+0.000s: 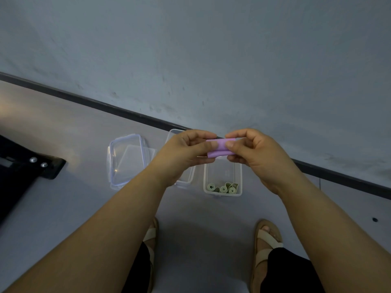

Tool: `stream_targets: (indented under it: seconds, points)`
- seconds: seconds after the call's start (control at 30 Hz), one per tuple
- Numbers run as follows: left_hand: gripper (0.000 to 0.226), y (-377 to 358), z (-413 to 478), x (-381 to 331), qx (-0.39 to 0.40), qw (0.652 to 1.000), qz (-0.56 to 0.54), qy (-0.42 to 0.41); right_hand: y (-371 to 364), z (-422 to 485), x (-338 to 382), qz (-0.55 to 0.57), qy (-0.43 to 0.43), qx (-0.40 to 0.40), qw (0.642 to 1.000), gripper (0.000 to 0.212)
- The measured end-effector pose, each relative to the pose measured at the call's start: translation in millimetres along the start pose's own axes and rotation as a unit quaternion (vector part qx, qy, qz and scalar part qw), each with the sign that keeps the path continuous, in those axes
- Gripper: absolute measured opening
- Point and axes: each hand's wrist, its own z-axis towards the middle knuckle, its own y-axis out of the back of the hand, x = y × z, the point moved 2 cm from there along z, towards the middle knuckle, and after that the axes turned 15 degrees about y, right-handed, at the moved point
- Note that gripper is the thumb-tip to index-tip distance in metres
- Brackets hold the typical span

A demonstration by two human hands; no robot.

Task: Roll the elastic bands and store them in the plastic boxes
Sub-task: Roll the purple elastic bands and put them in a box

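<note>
A purple elastic band point(220, 148), folded into a short flat bundle, is held in the air between both hands. My left hand point(183, 153) pinches its left end and my right hand point(255, 154) pinches its right end. Below them on the floor stands an open plastic box point(238, 176) with three rolled green bands point(223, 188) at its near end. A second clear box point(186, 180) sits to its left, mostly hidden behind my left hand.
Clear lids with blue clips point(127, 160) lie stacked on the floor at the left. A black object with two screws point(31, 166) lies at the far left. A wall with a dark skirting strip point(118, 111) runs behind. My sandalled feet point(266, 237) are below.
</note>
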Motion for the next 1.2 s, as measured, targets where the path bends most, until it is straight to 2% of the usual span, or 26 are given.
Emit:
stream_targets:
  seconds: [0.2, 0.4, 0.57, 0.67, 0.8, 0.93, 1.07, 1.2]
  points:
    - [0.017, 2.0, 4.2, 3.2, -0.012, 0.999, -0.033, 0.035, -2.4, -1.4, 1.3, -0.035, 0.031, 0.009, 0.999, 0.021]
    - [0.031, 0.1, 5.8, 4.5, 0.026, 0.978, -0.196, 0.070, -5.5, -2.3, 0.8, -0.052, 0.043, 0.010, 0.998, 0.027]
    - [0.009, -11.3, 5.8, 9.5, 0.064, 0.938, -0.322, 0.111, -14.2, -4.8, -1.0, -0.076, 0.069, 0.007, 0.995, 0.030]
    - [0.014, -12.1, 6.0, 10.1, 0.070, 0.940, -0.312, 0.121, -13.5, -4.5, -1.7, -0.124, 0.086, 0.018, 0.988, 0.032]
    - [0.017, -7.1, 6.0, 7.6, 0.052, 0.961, -0.243, 0.126, -7.7, -2.4, -1.0, -0.216, 0.099, 0.084, 0.968, 0.045]
    - [0.046, -3.1, 5.0, 7.0, 0.053, 0.975, -0.172, 0.132, -6.8, -1.5, -0.6, -0.281, 0.136, 0.159, 0.936, 0.074]
    - [0.048, -3.2, 4.6, 8.1, 0.068, 0.977, -0.146, 0.141, -8.9, -1.2, -2.6, -0.303, 0.177, 0.178, 0.919, 0.066]
    - [0.022, -6.5, 3.4, 8.8, 0.088, 0.973, -0.162, 0.139, -7.0, -0.9, -3.5, -0.310, 0.215, 0.151, 0.914, 0.053]
